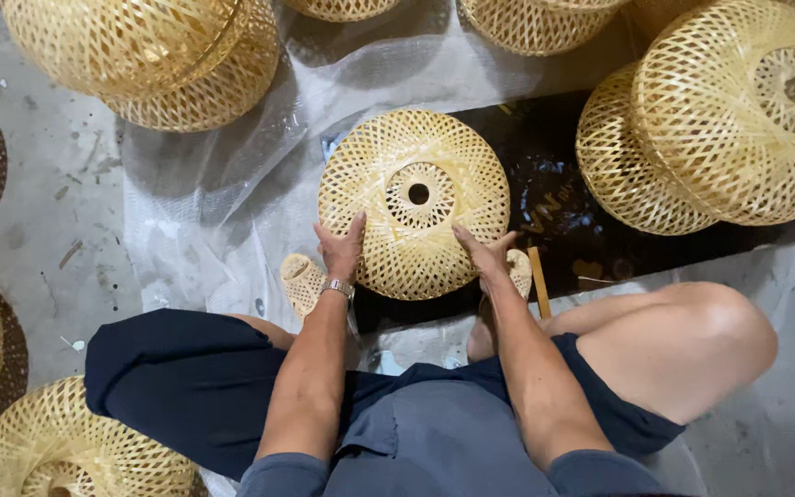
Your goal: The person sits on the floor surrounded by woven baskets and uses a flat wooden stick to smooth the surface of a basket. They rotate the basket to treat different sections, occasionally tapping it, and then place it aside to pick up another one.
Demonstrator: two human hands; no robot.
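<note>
A round woven bamboo lampshade (413, 198) with a small centre hole rests on the floor in front of me, between my knees. My left hand (342, 247), with a metal watch at the wrist, presses on its near left edge. My right hand (482, 250) holds its near right edge, fingers spread on the weave. Both hands grip the shade from the side closest to me.
Several similar woven shades surround me: two stacked at the right (729, 120), a stack at top left (149, 55), one at bottom left (66, 451). Clear plastic sheet (223, 202) and a dark board (581, 230) lie under the shade. A thin wooden stick (539, 281) lies by my right hand.
</note>
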